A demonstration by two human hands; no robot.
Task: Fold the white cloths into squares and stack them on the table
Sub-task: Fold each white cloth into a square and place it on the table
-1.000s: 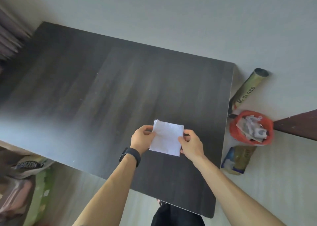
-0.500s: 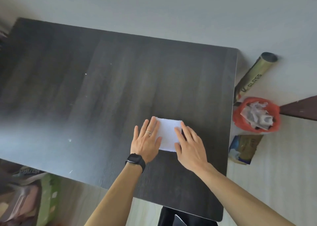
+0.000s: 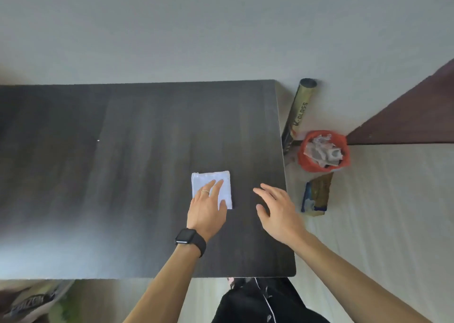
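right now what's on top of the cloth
The left hand lies flat on the cloth, fingers straight, covering its lower left part. The right hand is off to its right, over the table. The covered part cannot be seen.

My dark wood-grain table [image 3: 135, 163] meets a pale wall [image 3: 196, 28], light glaring off its near left corner. Past its right edge, on pale floor [image 3: 393, 212], I see a K-GLASS tube [image 3: 300, 111], a red bag [image 3: 304, 165] of crumpled paper and a dark brown panel [image 3: 412, 116].
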